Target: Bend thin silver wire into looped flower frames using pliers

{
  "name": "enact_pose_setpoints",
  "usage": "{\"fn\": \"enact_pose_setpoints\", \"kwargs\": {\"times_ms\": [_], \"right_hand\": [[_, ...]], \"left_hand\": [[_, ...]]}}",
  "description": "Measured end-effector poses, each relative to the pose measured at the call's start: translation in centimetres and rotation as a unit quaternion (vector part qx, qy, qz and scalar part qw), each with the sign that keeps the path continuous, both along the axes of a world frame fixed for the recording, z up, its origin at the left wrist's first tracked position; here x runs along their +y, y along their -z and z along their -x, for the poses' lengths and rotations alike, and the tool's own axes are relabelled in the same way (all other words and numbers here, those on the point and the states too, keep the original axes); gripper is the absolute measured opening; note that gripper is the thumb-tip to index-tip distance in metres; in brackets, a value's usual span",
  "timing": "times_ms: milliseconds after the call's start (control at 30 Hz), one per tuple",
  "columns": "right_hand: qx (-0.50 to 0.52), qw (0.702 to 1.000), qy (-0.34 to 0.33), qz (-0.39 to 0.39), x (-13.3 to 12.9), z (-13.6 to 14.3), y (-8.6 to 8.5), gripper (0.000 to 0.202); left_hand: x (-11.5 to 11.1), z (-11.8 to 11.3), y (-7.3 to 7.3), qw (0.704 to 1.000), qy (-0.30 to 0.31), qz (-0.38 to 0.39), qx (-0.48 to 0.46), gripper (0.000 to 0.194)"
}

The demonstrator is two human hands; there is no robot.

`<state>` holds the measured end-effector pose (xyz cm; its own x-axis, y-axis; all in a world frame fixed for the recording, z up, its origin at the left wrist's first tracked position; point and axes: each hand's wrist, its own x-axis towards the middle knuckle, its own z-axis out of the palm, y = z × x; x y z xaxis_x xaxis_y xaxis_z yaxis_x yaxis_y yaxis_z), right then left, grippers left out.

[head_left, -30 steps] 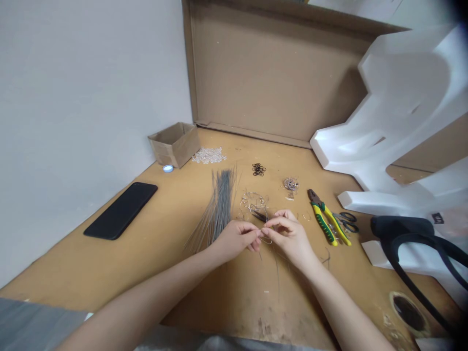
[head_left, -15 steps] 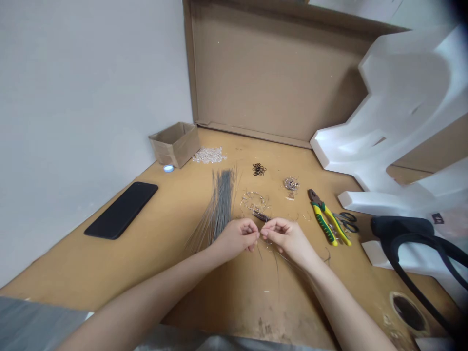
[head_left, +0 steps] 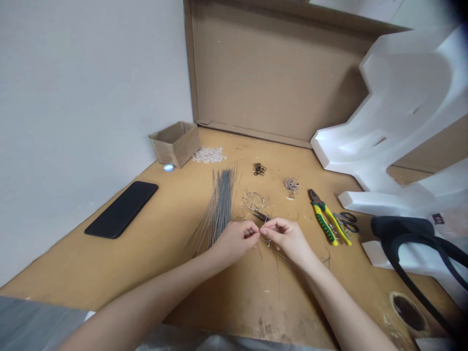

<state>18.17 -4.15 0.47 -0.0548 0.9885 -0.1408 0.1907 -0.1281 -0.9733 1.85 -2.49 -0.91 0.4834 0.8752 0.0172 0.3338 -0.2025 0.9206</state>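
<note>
two bare hands meet low over the wooden, tan-coloured table (head_left: 171, 200), thumb and finger of each closed to a tight pinch. between them is a thin, silvery, bent wire piece (head_left: 269, 242); its curled part shows just under the fingers of the right hand (head_left: 288, 240), while the left hand (head_left: 237, 239) pinches right beside, the fingertips of the two nearly touching. the exact point of each grip is hidden and too small to tell.

the wire piece looks very light, springy and fairly stiff for its thinness, likely to bend under firm pressure and keep the bend. being smooth and narrow, it would probably roll or slip in a loose hold, so a fingertip pinch close to the bend seems the surest place to take it; the free ends may prick.

just beyond the fingers lies a dark, narrow-tipped tool (head_left: 261, 216), next to a loose tangle of bent silvery wire (head_left: 253, 200). left of that, near the left hand, a fanned bundle of straight grey wires (head_left: 223, 200) rests on the table. to the right, well apart from the right hand, lie yellow-and-green-handled pliers (head_left: 321, 219) beside black-handled scissors (head_left: 350, 223).
</note>
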Motion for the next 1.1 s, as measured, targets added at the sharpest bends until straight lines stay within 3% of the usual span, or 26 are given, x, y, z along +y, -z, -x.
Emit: {"fn": "enact_pose_setpoints", "kwargs": {"times_ms": [400,733,1100], "right_hand": [[-0.005,0.999,0.033,-0.023,-0.2,0.6,-0.3,0.026],[0.039,0.997,0.000,-0.059,-0.4,0.3,-0.4,0.021],[0.073,0.995,-0.047,-0.058,-0.5,0.2,-1.2,0.021]], "left_hand": [[-0.1,-0.1,-0.3,0.999,-0.001,0.022,-0.024,0.008],[0.0,-0.3,-0.5,0.993,0.018,0.075,-0.088,0.019],[0.7,0.2,-1.6,0.945,0.038,0.265,-0.187,0.026]]}}
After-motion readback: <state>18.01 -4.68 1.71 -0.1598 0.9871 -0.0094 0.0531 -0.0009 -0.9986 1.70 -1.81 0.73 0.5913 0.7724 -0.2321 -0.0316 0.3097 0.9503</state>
